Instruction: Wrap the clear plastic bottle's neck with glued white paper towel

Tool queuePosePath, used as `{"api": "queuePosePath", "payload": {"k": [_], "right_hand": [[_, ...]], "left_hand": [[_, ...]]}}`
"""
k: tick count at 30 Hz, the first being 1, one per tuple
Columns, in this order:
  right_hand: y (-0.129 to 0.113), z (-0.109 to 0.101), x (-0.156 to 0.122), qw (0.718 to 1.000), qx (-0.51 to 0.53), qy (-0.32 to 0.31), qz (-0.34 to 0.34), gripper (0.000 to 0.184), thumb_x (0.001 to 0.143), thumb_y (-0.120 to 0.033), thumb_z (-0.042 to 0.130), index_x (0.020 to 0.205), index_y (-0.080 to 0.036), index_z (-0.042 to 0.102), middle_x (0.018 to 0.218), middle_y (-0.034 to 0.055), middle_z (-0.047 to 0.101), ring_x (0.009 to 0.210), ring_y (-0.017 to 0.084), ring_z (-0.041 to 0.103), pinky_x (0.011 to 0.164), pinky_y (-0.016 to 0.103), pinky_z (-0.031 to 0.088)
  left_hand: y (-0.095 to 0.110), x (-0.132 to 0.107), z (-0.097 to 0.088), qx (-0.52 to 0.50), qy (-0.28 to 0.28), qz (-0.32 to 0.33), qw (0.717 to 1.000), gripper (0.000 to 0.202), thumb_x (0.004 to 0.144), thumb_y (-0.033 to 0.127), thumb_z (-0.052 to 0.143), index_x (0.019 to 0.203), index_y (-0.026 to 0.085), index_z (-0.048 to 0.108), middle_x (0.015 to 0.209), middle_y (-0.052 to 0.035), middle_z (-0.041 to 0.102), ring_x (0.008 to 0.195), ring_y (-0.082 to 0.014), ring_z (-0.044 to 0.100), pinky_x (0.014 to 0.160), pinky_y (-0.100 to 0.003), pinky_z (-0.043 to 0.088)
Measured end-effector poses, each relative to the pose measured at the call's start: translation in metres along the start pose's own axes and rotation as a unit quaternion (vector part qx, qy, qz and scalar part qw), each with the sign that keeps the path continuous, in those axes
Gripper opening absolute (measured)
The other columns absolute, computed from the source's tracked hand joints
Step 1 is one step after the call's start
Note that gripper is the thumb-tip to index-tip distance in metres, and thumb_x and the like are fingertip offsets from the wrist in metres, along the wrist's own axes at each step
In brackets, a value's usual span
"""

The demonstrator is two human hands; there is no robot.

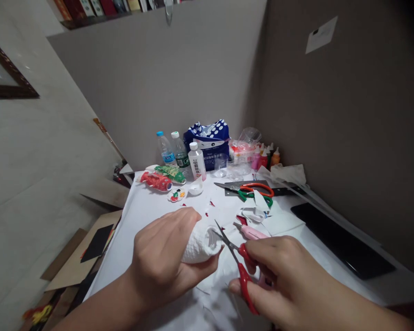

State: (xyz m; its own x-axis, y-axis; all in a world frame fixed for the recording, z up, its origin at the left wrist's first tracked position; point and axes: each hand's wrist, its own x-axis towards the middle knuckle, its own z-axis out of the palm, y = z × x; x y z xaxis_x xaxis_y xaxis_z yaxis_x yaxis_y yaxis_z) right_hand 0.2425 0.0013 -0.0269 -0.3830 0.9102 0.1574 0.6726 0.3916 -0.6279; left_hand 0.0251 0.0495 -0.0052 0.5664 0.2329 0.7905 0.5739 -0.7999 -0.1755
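My left hand (169,255) is wrapped round a white textured roll (200,243), whose hollow end faces right. In my right hand (279,276) are small red-handled scissors (243,266), with thumb and fingers in the loops. The scissor blades are spread apart, one tip at the opening of the roll and the other just beyond its rim. Close behind my right hand lies a pink pen-shaped tool (250,232), partly covered by the fingers. Small red scraps (212,203) are scattered on the white table surface (145,207) past the roll.
Larger scissors with orange and green handles (257,189) lie farther back, near white paper scraps (260,202). Behind stand several bottles (197,161), a blue bag (210,147) and paint bottles (275,156). A paint palette (176,195) sits left; a black phone-like slab (341,241) lies right, beside the wall.
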Motion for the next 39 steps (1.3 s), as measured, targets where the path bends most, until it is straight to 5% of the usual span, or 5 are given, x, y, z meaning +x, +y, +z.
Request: {"api": "queuePosePath", "payload": {"k": [10,28,39], "right_hand": [[0.004,0.005,0.002,0.999,0.020,0.012,-0.023,0.030,0.082,-0.039,0.060,0.063,-0.021,0.046,0.056,-0.0041,0.054,0.051,0.010,0.037,0.052,0.024,0.028],[0.005,-0.001,0.000,0.998,-0.019,0.015,-0.062,0.031,0.091,-0.036,0.051,0.064,-0.021,0.047,0.057,-0.0027,0.057,0.053,0.012,0.046,0.063,0.027,0.034],[0.011,-0.020,0.004,0.994,-0.071,-0.029,-0.082,0.019,0.081,-0.026,0.060,0.067,-0.021,0.048,0.063,-0.0014,0.057,0.057,0.013,0.047,0.057,0.027,0.029]], "left_hand": [[0.003,0.002,0.001,0.001,0.009,0.002,1.000,0.044,0.068,0.026,0.080,0.102,0.008,0.060,0.085,-0.0110,0.071,0.078,-0.0214,0.070,0.075,-0.030,0.057],[0.004,0.001,0.002,-0.007,0.022,0.001,1.000,0.044,0.066,0.027,0.080,0.101,0.009,0.060,0.084,-0.0119,0.071,0.077,-0.0230,0.070,0.072,-0.032,0.059],[0.004,0.002,-0.002,-0.068,-0.011,0.004,0.998,0.043,0.067,0.026,0.077,0.103,0.011,0.060,0.085,-0.0096,0.070,0.079,-0.0220,0.070,0.075,-0.032,0.057]]}}
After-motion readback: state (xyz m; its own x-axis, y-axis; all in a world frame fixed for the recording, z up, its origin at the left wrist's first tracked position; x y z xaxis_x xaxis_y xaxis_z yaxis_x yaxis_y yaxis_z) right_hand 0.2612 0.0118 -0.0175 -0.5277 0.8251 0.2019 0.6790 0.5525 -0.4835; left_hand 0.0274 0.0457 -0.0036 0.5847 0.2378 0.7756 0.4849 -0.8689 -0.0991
